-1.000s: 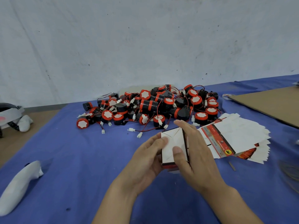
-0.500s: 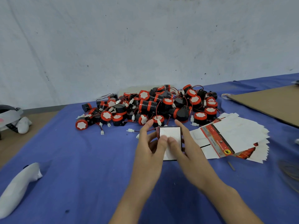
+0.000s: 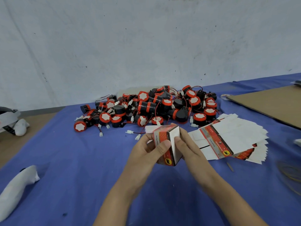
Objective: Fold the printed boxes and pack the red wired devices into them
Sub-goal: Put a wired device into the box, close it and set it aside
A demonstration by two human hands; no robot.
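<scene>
A small printed box (image 3: pixel 167 145), red and grey with a white end face, is held above the blue table between both hands. My left hand (image 3: pixel 145 154) grips its printed side, thumb across the front. My right hand (image 3: pixel 189 147) holds the white end, thumb pressed on it. Behind the box lies a heap of red and black wired devices (image 3: pixel 151 106) with white connectors. To the right, a fanned stack of flat printed boxes (image 3: pixel 228 137) rests on the cloth.
A brown cardboard sheet (image 3: pixel 273 103) lies at the right rear. A white handheld controller (image 3: pixel 16 190) sits at the left front, and a white headset (image 3: pixel 11 119) at the far left. The blue cloth (image 3: pixel 73 160) covers the table; a wall stands behind.
The box has been turned in my hands: before, its white face pointed at me; now the red printed side shows and the box looks squared up.
</scene>
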